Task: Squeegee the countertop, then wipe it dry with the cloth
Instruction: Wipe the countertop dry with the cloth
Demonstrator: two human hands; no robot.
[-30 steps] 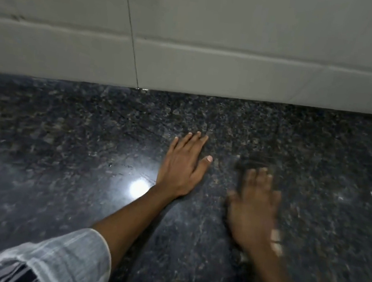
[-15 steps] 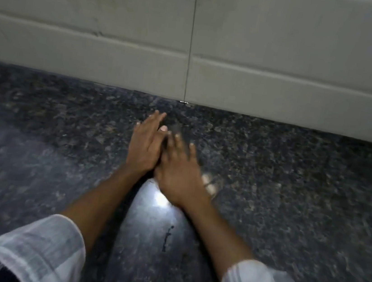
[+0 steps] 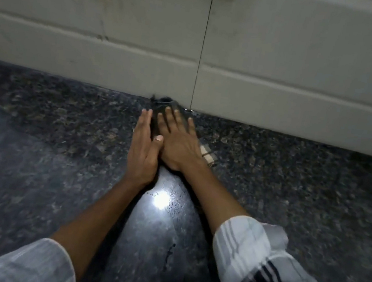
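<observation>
Countertop (image 3: 46,169) of dark speckled stone fills the lower field and serves as the reference surface; a pale tiled wall (image 3: 285,59) rises along its far edge. A dark cloth (image 3: 165,105) lies on the stone at that far edge, its front touching the foot of the wall just beside a vertical tile joint (image 3: 202,48). The right hand (image 3: 178,139) rests palm-down on the cloth with fingers spread and extended. It is not closed around the fabric but presses it flat, which suits a wiping stroke pushed into the corner where water would collect. The left hand (image 3: 142,149) lies flat on the stone just beside and touching the right, fingers together and straight, holding nothing; it probably braces the reach toward the wall. A small pale striped object (image 3: 208,155) shows just beyond the right wrist; its identity cannot be told. Between the forearms, nearer the viewer, the stone carries a bright light reflection (image 3: 160,200) and a few small dark marks. Pale striped sleeves (image 3: 248,251) cover both upper forearms. No squeegee is in view, so the drying stage appears to be under way, with the stroke at the countertop's far limit.
</observation>
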